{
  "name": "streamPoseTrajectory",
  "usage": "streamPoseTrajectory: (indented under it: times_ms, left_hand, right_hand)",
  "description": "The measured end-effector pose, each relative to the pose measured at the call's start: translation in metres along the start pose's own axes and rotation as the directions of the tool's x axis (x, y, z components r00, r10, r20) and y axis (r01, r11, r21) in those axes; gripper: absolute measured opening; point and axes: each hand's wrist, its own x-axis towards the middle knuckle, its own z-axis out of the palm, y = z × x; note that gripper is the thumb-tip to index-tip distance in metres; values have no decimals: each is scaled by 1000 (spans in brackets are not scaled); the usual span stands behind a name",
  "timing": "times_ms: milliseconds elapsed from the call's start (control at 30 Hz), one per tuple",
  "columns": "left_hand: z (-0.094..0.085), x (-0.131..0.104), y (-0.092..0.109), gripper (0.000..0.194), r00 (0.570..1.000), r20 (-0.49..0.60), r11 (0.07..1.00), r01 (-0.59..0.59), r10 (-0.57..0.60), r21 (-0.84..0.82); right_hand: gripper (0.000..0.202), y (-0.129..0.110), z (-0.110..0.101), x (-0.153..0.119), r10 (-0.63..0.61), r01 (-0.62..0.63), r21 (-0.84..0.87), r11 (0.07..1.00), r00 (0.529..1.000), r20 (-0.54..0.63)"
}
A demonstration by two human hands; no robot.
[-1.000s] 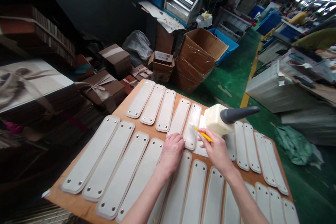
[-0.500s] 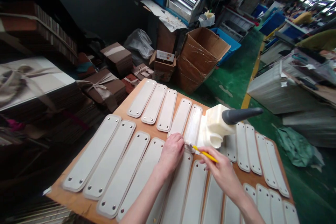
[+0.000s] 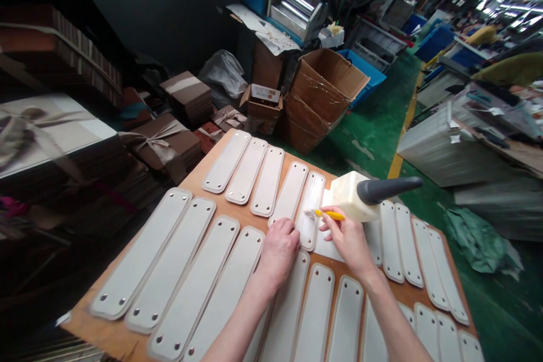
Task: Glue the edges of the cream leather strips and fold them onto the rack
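Rows of pale, rounded strips with metal studs at their ends lie on a brown board (image 3: 250,216). My right hand (image 3: 345,237) grips a yellow-handled brush (image 3: 331,215), its bristles on a strip with a wet white coating (image 3: 311,203). At that strip's lower left edge rests my left hand (image 3: 280,246), fingers curled down; whatever they may pinch is hidden. Just beyond my right hand stands a cream container (image 3: 350,192) with a dark grey spout-like part (image 3: 388,189) pointing right.
Tied stacks of brown sheets (image 3: 165,144) are at the left. Behind the board stand an open cardboard box (image 3: 320,96) and a blue machine with metal rollers (image 3: 297,8). A green cloth or bag (image 3: 479,237) lies on the floor at right.
My right hand and the brush have moved up along the coated strip, from its lower end to its middle. My left hand has barely moved. The view has shifted slightly.
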Motion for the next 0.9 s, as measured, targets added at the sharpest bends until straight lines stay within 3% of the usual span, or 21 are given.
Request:
streamPoseTrajectory:
  times_ms: [233, 400, 500, 633, 767, 833, 900]
  left_hand:
    - [3, 2, 3, 13, 1000, 3, 999, 29, -29, 30]
    - [5, 2, 3, 14, 999, 2, 999, 41, -41, 28]
    - [5, 2, 3, 13, 999, 2, 998, 44, -44, 33]
    - [4, 1, 3, 12, 999, 8, 999, 42, -42, 27]
    - [2, 1, 3, 10, 999, 14, 999, 33, -33, 19]
    - [1, 1, 4, 9, 999, 15, 999, 34, -34, 15]
    - [1, 1, 4, 10, 999, 12, 999, 39, -39, 6]
  right_hand:
    - [37, 4, 1, 55, -183, 163, -118, 980, 966, -183]
    - [36, 11, 7, 76, -212, 175, -201, 964, 961, -180]
    - [34, 14, 9, 65, -171, 153, -175, 973, 981, -94]
    - [33, 7, -1, 18, -54, 59, -55, 997, 995, 90]
    - [33, -10, -25, -22, 96, -114, 40, 993, 945, 312]
    - [36, -17, -32, -21, 116, -154, 104, 983, 944, 308]
    - [40, -20, -33, -4, 89, -121, 151, 981, 975, 202]
